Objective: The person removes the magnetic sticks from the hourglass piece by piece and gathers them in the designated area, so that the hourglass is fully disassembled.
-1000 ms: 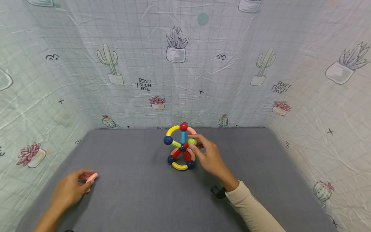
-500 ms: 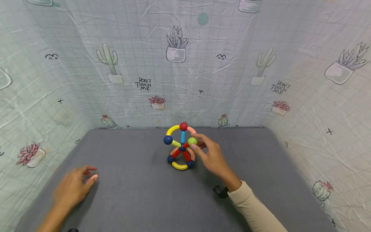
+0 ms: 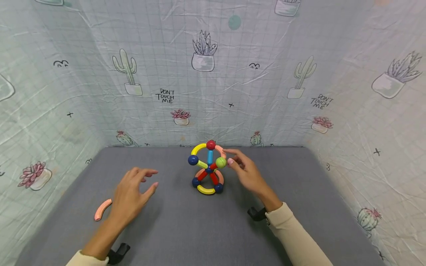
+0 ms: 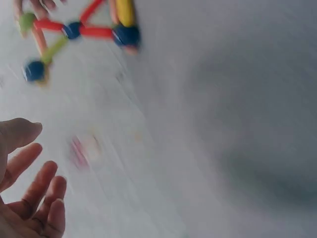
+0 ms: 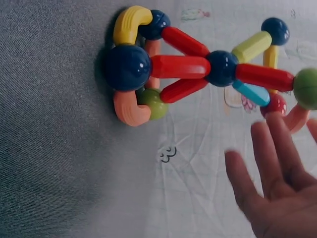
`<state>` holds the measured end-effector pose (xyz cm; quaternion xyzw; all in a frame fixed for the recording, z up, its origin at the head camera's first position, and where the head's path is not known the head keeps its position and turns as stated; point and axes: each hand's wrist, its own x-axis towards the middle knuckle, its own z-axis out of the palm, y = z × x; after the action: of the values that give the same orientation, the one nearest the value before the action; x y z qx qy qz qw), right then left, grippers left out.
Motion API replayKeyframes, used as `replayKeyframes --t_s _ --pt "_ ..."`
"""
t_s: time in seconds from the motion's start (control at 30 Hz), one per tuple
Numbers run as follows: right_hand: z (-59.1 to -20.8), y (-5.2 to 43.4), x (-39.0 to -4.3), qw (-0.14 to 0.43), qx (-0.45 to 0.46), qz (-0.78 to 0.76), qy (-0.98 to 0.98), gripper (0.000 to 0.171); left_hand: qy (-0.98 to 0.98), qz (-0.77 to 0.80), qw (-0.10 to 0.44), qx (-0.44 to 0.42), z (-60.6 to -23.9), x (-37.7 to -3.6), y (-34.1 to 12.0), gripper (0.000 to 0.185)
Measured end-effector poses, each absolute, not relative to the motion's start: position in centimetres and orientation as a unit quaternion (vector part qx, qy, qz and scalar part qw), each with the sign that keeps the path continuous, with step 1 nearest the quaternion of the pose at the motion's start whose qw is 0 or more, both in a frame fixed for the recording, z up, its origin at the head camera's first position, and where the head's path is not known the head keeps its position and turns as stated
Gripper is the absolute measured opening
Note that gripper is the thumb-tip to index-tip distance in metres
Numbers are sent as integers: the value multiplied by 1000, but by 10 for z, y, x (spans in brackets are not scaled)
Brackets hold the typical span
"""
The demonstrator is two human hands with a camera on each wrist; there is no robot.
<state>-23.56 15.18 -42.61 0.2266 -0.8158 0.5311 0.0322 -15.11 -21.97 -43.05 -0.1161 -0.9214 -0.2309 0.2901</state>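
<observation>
Head view, near to far. Left hand (image 3: 131, 194) hovers over the grey mat (image 3: 186, 229), fingers spread and relaxed, holding nothing. Pink arc (image 3: 102, 209) lies flat on the mat just left of that hand, apart from it; long axis runs from near-left to far-right, ends curving toward the left wall. Right hand (image 3: 247, 173) is farther back, fingers loosely extended, fingertips (image 3: 230, 161) just beside the green ball (image 3: 221, 162) on the toy's right side; contact cannot be told, nothing gripped. Toy (image 3: 208, 168), a wheel of rods and balls, stands upright at mid-mat near the back wall. Its long axis is vertical: red ball (image 3: 210, 145) on top, yellow arc (image 3: 206, 190) at the base, spokes meeting at a blue hub. Left wrist view blurred; open fingers (image 4: 29, 188) show. Right wrist view: fingers (image 5: 277, 148) straight, close under the red ball (image 5: 275, 105).
</observation>
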Motion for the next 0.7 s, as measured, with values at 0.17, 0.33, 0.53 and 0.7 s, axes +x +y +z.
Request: replayKeyframes --t_s 0.17,0.33,0.53,0.7 --pt "-427 154 -241 -36 254 569 -781 40 -914 -262 261 -165 -413 -159 -170 38" --pt "-428 155 -244 -66 264 585 -764 40 -904 -283 247 -204 -403 -169 -130 41" --pt "-431 158 -246 -70 283 580 -761 42 -898 -238 272 -252 -403 -188 -97 45" --pt "-435 156 -247 -71 288 584 -756 46 -880 -183 317 -303 -405 -207 -81 47"
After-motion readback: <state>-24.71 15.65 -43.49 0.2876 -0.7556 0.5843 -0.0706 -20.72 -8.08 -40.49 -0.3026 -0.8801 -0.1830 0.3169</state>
